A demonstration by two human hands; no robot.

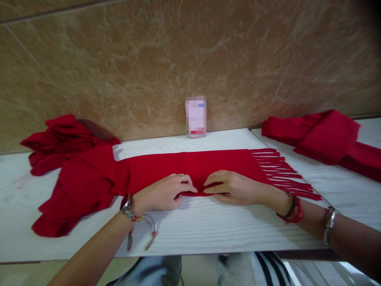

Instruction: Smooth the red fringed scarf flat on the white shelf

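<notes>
A red scarf [190, 167] lies flattened and folded lengthwise on the white tabletop, its fringe [279, 171] fanned out at the right end. Fingers bent, my left hand [168, 190] pinches the scarf's near edge around its middle. My right hand [233, 186] grips the same edge a short way to the right, thumb and fingers close together. The fingertips of both hands nearly face each other. To the left, the scarf runs into a loose heap of red cloth [86, 178]; I cannot tell whether that heap is all one piece.
Another crumpled red cloth [59, 143] rests against the brown marbled wall [133, 71] at the back left. Folded red fabric [324, 135] lies at the back right. A small blurred pink card or packet [196, 117] leans on the wall. The white tabletop [208, 230] ends just before my legs.
</notes>
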